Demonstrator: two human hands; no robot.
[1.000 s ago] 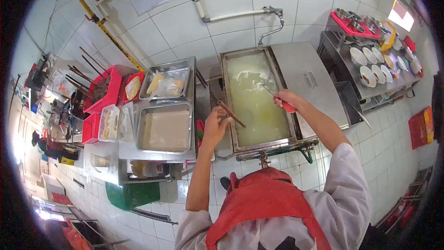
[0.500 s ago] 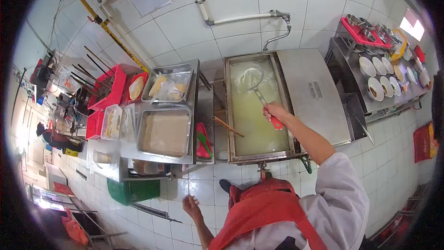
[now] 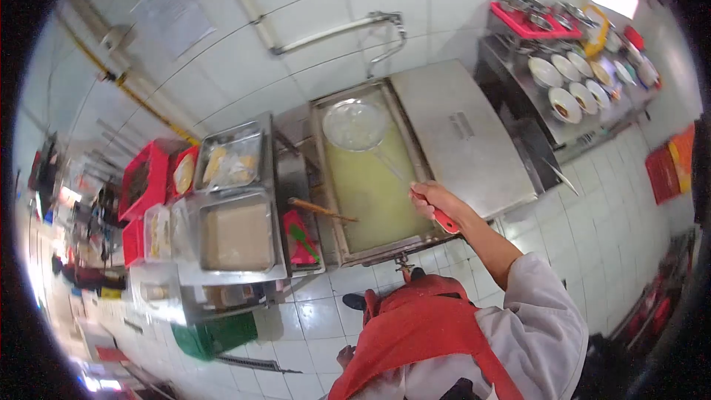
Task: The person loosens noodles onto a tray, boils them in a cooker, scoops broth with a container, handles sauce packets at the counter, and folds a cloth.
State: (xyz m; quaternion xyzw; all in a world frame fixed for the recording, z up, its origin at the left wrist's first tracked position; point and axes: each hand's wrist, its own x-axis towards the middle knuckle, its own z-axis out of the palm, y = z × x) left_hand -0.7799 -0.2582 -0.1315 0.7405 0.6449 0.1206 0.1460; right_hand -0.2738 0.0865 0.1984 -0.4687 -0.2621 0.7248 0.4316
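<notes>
My right hand (image 3: 433, 204) is closed round the red handle of a long-handled skimmer (image 3: 357, 124). The round mesh head is at the far end of a rectangular metal vat (image 3: 424, 155) of cloudy yellow-green liquid. Something whitish shows in the mesh, too blurred to name. A wooden stick (image 3: 320, 210) leans over the vat's left rim with its tip at the liquid. Low beside the red apron (image 3: 415, 333) is my left hand (image 3: 345, 356), mostly hidden, its fingers not readable.
On the left table stand a metal tray (image 3: 268, 233) with a beige layer, another tray (image 3: 258, 170) with yellowish food in plastic, and red bins (image 3: 153, 178). A metal lid (image 3: 474, 148) adjoins the vat. At right, white bowls (image 3: 546, 72) stand near a red tray (image 3: 511, 22). A tap (image 3: 400, 26) is behind.
The skimmer's head has come up to the surface, its full mesh disc now showing. My left hand has drawn in beside the apron. The camera view has shifted.
</notes>
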